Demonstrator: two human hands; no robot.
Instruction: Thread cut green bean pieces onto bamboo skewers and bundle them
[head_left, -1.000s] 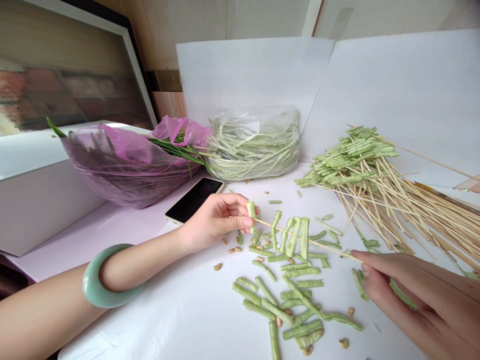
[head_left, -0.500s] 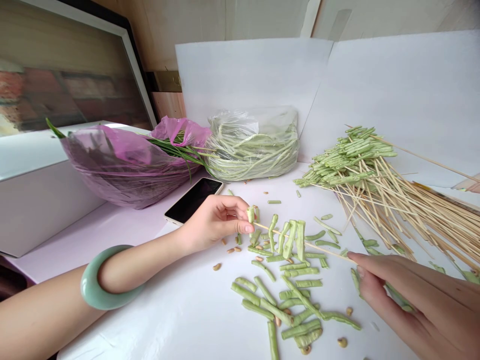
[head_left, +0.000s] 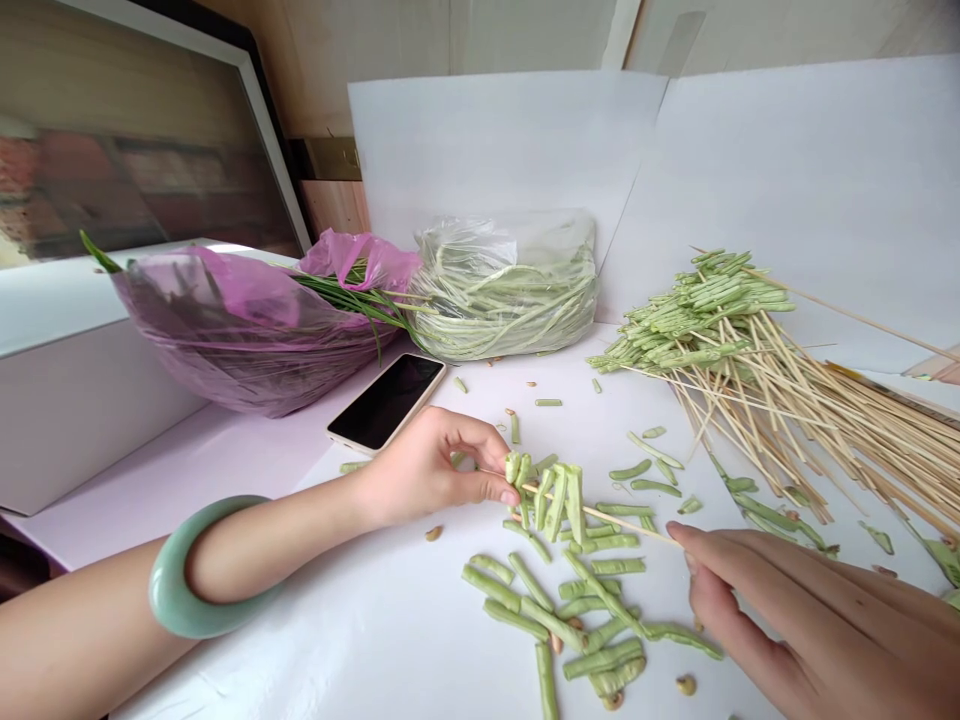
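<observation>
My left hand (head_left: pixel 439 468), with a jade bangle (head_left: pixel 180 585) on its wrist, pinches a short green bean piece (head_left: pixel 513 467) at the tip of a thin bamboo skewer (head_left: pixel 607 516). Several bean pieces (head_left: pixel 561 495) are threaded on that skewer. My right hand (head_left: pixel 795 610) grips the skewer's other end at the lower right, fingers closed along it. Loose cut bean pieces (head_left: pixel 577 620) lie on the white table below the skewer.
A pile of finished bean skewers (head_left: pixel 750 370) fans out at the right. A clear bag of long beans (head_left: pixel 506 290) and a purple bag of greens (head_left: pixel 247 325) sit at the back. A phone (head_left: pixel 386 402) lies beside my left hand. White boards stand behind.
Both hands moved down and left with the skewer. The bean piece held at the tip has slid onto it, close against the other threaded pieces.
</observation>
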